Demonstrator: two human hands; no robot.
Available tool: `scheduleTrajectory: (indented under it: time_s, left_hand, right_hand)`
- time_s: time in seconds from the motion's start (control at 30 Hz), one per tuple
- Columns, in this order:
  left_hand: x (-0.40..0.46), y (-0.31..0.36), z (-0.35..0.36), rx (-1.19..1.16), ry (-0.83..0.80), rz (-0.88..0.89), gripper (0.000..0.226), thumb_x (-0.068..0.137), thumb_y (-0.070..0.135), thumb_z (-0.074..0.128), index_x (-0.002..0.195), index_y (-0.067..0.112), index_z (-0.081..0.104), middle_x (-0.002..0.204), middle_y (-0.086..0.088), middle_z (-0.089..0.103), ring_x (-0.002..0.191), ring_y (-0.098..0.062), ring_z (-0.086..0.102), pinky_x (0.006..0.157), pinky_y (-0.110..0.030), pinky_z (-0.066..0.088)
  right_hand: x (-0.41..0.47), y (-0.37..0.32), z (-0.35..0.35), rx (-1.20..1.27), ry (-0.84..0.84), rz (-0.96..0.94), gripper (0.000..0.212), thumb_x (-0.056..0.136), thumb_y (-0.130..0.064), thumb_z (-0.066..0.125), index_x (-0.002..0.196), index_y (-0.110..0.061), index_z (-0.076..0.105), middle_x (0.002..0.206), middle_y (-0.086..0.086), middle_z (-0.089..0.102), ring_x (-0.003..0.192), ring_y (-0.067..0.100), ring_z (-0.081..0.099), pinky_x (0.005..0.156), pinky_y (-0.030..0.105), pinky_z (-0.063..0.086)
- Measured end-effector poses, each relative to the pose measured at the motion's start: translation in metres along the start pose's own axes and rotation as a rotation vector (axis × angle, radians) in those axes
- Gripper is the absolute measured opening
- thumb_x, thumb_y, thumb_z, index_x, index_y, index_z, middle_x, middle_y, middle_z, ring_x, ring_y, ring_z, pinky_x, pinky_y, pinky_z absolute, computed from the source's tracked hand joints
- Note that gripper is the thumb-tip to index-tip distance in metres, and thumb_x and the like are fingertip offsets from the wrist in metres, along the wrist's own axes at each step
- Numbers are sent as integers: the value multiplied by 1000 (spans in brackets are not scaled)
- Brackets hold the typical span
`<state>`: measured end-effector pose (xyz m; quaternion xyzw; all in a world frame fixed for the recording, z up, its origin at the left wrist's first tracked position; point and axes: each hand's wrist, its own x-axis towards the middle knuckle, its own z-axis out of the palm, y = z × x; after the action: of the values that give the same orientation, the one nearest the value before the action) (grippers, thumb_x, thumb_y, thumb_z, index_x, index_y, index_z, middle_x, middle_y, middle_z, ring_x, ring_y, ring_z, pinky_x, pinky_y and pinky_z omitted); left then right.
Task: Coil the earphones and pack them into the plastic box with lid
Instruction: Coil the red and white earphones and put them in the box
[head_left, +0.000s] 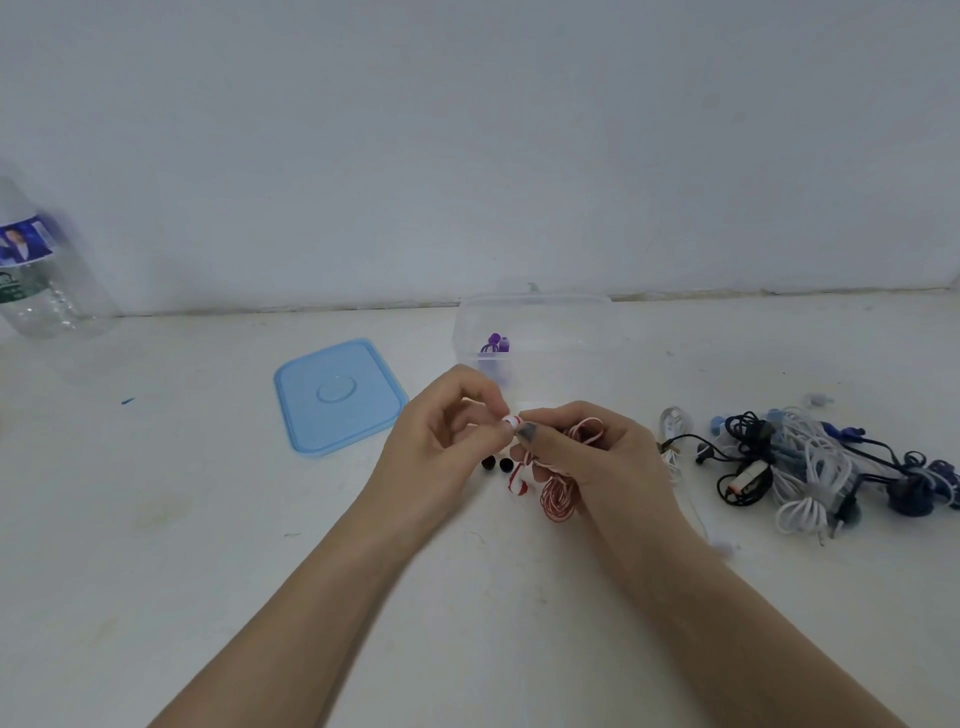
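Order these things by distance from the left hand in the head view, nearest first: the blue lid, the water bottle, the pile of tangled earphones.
From the left hand:
1. Blue lid, just to its left, flat on the table.
2. Pile of tangled earphones, on the right, beyond the right hand.
3. Water bottle, far left by the wall.

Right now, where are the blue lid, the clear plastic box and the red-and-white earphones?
blue lid (340, 395): head view, centre of its top.
clear plastic box (571, 332): head view, front wall.
red-and-white earphones (558, 496): head view, hanging coiled cable.
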<state>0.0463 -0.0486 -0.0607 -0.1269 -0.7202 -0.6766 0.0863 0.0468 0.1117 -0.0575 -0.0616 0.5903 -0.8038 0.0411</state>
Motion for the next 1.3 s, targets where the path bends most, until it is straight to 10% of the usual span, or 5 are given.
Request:
scheduleTrajectory:
  time_s: [0.47,0.63,0.97,1.13,1.3]
  left_hand:
    - [0,-4,4,46,64,84,3,90,7,69,90,9,67,77,-9,73,76,-32,72,76,-52,55]
    - [-1,-5,5,260,69,211,11,93,-1,68,92,10,67,83,2,70,76,-16,74,73,-28,55]
    - [0,-5,0,452,105,399,4,90,5,69,92,8,71,89,1,67,77,-18,72,72,-38,58]
    - [-3,-2,3,400,74,369,7,92,-1,66,94,5,70,87,2,67,80,-12,70,75,-18,52]
    - [-2,-4,3,338,75,300,9,93,1,69,94,9,68,86,0,70,80,-21,73,76,-34,58]
  right_hand:
    - [5,3,0,176,-7,122,13,84,-1,67,78,-6,77,72,16,68,62,20,56,59,23,47]
    - [6,5,1,207,-6,130,12,84,1,68,79,-5,77,74,18,67,65,23,57,58,24,49]
    - [10,3,-5,349,-73,311,32,77,-3,66,105,13,66,96,27,62,60,18,54,56,23,50]
    - [11,3,-5,342,-90,305,18,71,-5,67,87,-1,74,73,13,64,58,17,53,55,22,49]
    - [10,2,-2,342,-66,296,25,72,-2,67,96,4,70,79,19,64,58,21,55,56,25,50]
